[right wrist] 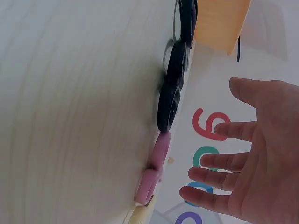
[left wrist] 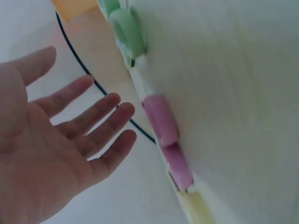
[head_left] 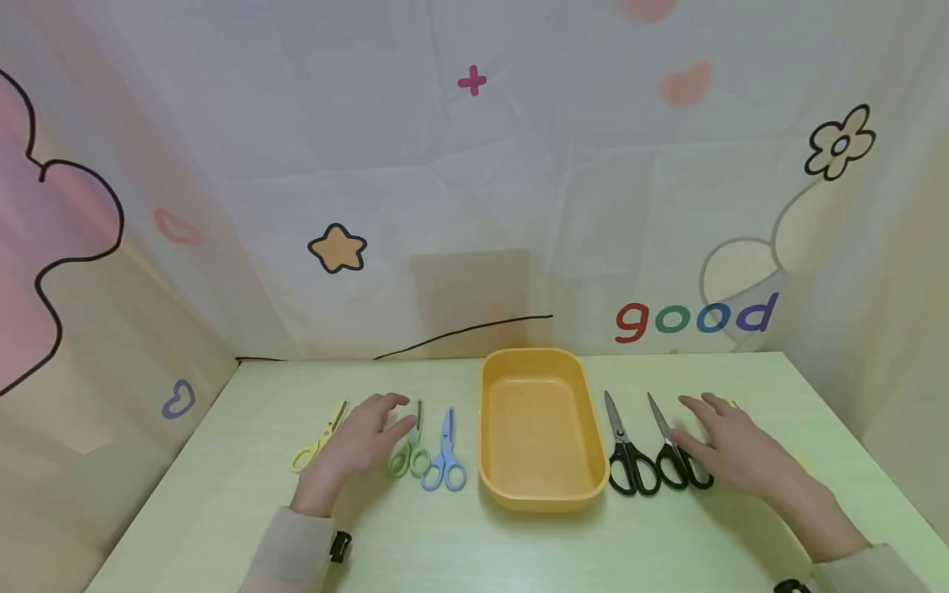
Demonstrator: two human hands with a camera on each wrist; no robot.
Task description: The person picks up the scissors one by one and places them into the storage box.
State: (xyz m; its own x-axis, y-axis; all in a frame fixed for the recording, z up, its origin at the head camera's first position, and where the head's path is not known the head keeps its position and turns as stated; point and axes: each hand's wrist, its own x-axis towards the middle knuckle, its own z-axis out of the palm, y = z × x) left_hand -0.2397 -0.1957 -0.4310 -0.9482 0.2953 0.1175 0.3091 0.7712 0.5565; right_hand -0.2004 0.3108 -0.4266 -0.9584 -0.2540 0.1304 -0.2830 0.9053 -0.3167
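Note:
My left hand [head_left: 359, 436] hovers above the table with fingers spread and holds nothing. Near it lie yellow scissors [head_left: 324, 436], green scissors [head_left: 413, 449] and blue scissors [head_left: 447, 449]. Pink scissors handles [left wrist: 161, 121] show in the left wrist view; the hand hides them from the head view. On the other side my right hand [head_left: 730, 449], also empty, is held over the table with fingers extended. Two black-handled scissors [head_left: 619, 433] lie to its left. The right wrist view shows more pink handles [right wrist: 161, 149] and a pale yellow handle [right wrist: 144, 212] beneath this hand.
A yellow-orange plastic basin [head_left: 541, 436] with nothing in it stands mid-table between the two groups of scissors. Behind the table [head_left: 549, 548] hangs a printed curtain [head_left: 474, 165], with further curtain at both sides.

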